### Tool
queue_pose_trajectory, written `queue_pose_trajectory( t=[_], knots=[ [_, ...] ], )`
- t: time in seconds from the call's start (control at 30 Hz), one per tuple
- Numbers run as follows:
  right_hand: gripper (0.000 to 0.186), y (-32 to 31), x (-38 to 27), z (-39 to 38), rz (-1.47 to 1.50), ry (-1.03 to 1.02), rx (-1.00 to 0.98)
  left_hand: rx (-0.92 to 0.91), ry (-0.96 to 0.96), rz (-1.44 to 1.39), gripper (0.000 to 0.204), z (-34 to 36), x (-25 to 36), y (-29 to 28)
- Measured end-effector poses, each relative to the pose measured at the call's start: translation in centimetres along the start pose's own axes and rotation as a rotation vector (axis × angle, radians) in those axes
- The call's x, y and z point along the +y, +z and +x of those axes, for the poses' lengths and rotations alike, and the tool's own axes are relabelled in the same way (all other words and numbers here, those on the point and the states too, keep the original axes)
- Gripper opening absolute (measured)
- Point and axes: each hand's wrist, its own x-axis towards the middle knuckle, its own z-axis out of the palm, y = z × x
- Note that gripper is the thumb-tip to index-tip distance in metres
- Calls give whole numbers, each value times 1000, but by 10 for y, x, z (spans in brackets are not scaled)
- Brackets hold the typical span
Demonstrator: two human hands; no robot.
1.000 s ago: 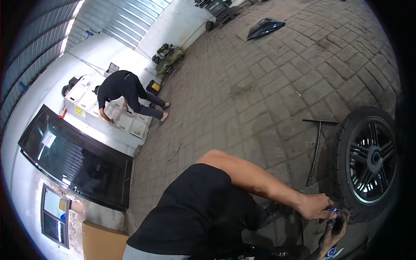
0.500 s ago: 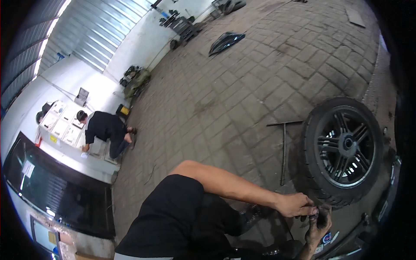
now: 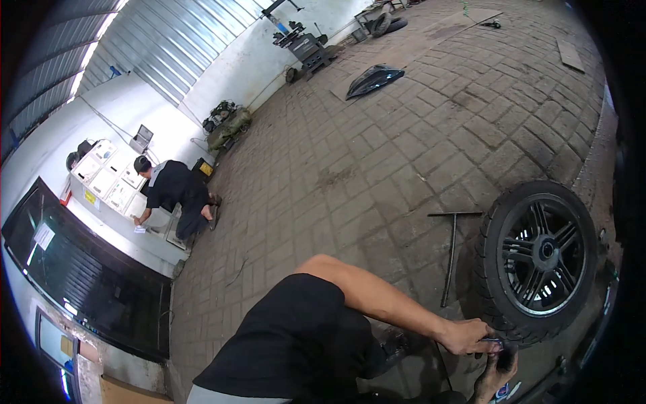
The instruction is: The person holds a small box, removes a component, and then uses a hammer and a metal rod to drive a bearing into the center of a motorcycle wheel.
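Observation:
My left hand (image 3: pixel 464 337) reaches in at the lower right, its fingers closed in a pinch. Just below it my right hand (image 3: pixel 498 378), with darkened fingers, meets it fingertip to fingertip. Something small may sit between them, but I cannot make out what. Close behind both hands stands a motorcycle wheel (image 3: pixel 546 250) with a black tyre and dark spokes. A T-shaped wrench (image 3: pixel 451 259) lies on the paving left of the wheel. Under my right hand, a small blue-and-white item (image 3: pixel 502 390) is partly covered.
A person (image 3: pixel 176 195) in dark clothes crouches by white cabinets (image 3: pixel 108 176) at the left. A dark glossy panel (image 3: pixel 374 79) lies on the brick floor farther off. Against the far wall are a tyre machine (image 3: pixel 306 48) and a compressor (image 3: pixel 227 124).
The view has tilted, so the surroundings sit lower and farther right in the picture. My hands stay together by the wheel, their fingers slightly shifted.

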Motion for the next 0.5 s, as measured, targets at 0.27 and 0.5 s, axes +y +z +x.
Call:
queue_pose_trajectory(
  t=[0.27,0.5],
  knots=[
    [27,17,-42,6,-502,-316,156,118,-30,-22,48,4,7,1],
    [33,4,-34,4,-248,77,90,67,-66,40,41,-2,4,-9]
  ],
)
